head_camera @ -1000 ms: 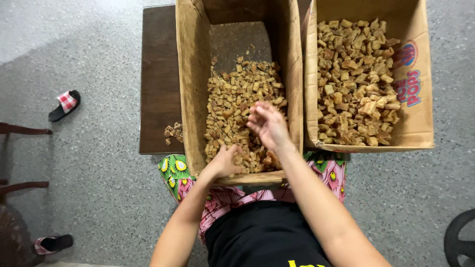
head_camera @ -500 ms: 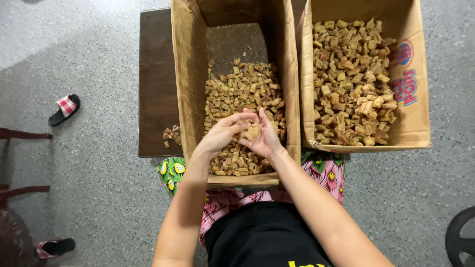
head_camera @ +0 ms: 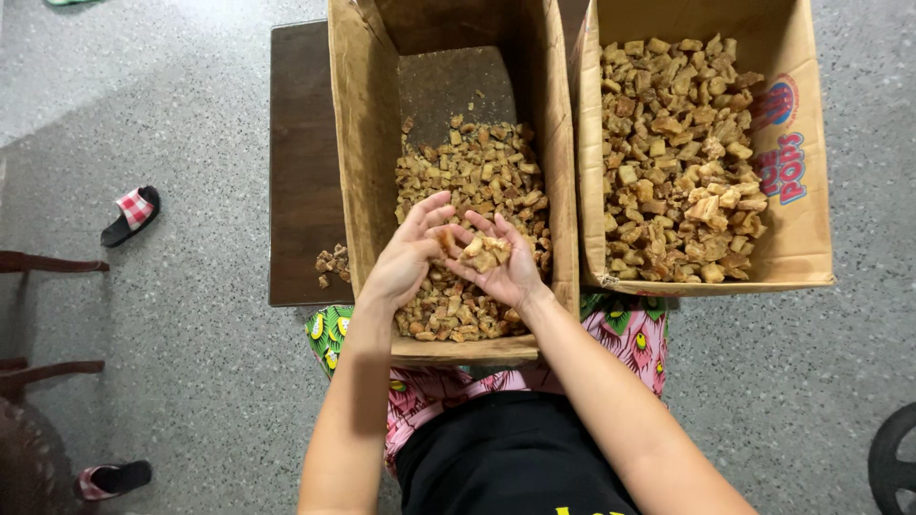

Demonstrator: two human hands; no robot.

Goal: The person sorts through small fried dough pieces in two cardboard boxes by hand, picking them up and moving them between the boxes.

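— What does the head camera show, looking down?

— Two corrugated cardboard boxes side by side. The left box (head_camera: 367, 181) is creased and worn, partly filled with small, rough brown chunks (head_camera: 482, 181), crisp-looking and irregular. The right box (head_camera: 797, 248) holds bigger, paler golden pieces (head_camera: 682, 162), blocky and puffed. Both rest on a dark brown board (head_camera: 301, 162) over speckled grey floor (head_camera: 172, 105), with a few stray crumbs (head_camera: 331, 264) on the board.

— And the hands?

— Both are over the near end of the left box, forearms reaching up from the lap. The right hand (head_camera: 501, 262) is turned palm up and cupped, loosely open, cradling a few chunks (head_camera: 482, 253). The left hand (head_camera: 410, 253) stands on edge beside it, fingers spread and slightly curled, fingertips touching the same little heap; it clamps nothing.

— Anything else about?

— A checked red-and-white sandal (head_camera: 132, 215) lies well off to the left, and patterned pink-and-green fabric (head_camera: 630, 334) covers the knees under the boxes.
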